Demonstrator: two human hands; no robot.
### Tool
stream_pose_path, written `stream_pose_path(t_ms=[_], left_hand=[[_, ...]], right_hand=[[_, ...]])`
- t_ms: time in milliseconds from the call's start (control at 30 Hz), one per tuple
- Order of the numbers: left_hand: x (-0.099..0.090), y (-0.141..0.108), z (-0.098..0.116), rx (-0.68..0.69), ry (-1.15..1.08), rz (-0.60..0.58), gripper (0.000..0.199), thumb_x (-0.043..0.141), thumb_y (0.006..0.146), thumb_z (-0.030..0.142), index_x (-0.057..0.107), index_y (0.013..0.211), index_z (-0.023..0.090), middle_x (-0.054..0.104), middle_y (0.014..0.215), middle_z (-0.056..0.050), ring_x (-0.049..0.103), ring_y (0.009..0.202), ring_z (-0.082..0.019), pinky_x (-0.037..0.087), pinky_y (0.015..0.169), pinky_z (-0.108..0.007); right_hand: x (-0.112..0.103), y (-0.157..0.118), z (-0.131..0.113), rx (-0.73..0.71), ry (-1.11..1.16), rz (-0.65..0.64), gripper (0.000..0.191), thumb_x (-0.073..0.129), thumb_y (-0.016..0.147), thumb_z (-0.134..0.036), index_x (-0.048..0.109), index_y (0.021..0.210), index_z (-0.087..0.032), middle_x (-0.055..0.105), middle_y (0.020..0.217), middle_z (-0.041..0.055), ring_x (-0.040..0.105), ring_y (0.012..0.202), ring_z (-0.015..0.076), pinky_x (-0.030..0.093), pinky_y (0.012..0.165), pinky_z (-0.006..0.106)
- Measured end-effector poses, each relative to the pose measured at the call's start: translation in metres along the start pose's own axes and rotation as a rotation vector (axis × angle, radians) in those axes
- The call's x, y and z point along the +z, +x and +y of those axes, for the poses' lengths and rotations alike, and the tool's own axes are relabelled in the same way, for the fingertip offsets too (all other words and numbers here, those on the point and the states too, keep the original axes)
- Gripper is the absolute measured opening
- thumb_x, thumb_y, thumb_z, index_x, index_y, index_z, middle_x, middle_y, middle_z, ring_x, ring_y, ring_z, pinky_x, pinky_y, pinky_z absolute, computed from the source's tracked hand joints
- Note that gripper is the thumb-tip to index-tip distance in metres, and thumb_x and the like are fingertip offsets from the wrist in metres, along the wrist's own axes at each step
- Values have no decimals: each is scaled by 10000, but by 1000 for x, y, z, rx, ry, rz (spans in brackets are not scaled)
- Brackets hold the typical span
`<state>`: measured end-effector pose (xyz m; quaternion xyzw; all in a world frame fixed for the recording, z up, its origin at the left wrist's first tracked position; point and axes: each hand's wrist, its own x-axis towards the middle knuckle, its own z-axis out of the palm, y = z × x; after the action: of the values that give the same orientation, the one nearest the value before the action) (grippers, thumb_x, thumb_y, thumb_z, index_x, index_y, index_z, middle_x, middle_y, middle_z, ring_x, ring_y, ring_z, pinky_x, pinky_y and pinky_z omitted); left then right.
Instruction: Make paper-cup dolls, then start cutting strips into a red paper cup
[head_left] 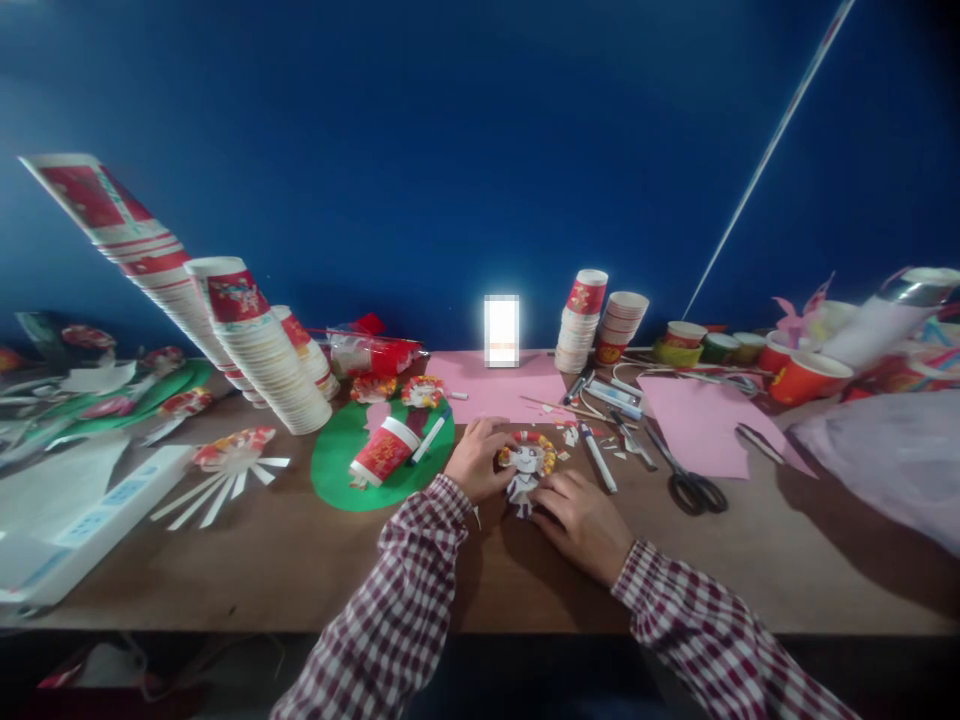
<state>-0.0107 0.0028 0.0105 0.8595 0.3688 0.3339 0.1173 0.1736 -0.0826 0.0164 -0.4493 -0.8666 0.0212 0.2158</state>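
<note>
A small paper doll (525, 462), with a drawn face and a red and yellow ring round its head, lies low over the brown table between my two hands. At its left edge my left hand (480, 462) is closed, fingers bent toward the head. My right hand (583, 517) grips the doll's lower right side, fingertips over the body. Fingertips hide parts of its edges. Left of my left hand, a red and white paper cup (385, 452) lies on its side on a green paper piece (334, 485). A white marker (598, 460) lies beyond my right hand.
Black-handled scissors (696, 490) and pink paper (697, 425) lie to the right, near a pale plastic bag (885, 460). Tall paper cup stacks (259, 350) lean at left; shorter cup stacks (581, 325) stand at the back. A cut cup with splayed strips (232, 465) sits left.
</note>
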Motion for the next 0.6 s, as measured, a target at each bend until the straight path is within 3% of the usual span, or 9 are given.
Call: stream_pose_path(t_ms=[233,433,600], left_hand=[[5,-1,0,-31,-80,-82,522,636,603,135,543,1112,202,533,1135,-78,470,1107,-226,376,983,-381],[10,-3,-5,-69,-112,-98,248,604,659,146,620,902,192,512,1157,-85,503,1092,-216,432,937,-351],[13,-3,-7,-41,-120,-77,169,610,681,150,638,840,197,519,1156,-89,501,1110,-218,431,943,-364]], right_hand=[[1,-1,-1,-23,8,-8,119,532,849,-222,612,932,-193,611,887,55,515,870,197,445,784,353],[0,-2,-1,-43,5,-4,101,536,846,-223,615,903,-197,621,845,47,526,856,190,444,783,346],[-3,-3,-1,-54,15,9,114,525,851,-225,618,913,-204,625,841,44,525,844,183,443,775,336]])
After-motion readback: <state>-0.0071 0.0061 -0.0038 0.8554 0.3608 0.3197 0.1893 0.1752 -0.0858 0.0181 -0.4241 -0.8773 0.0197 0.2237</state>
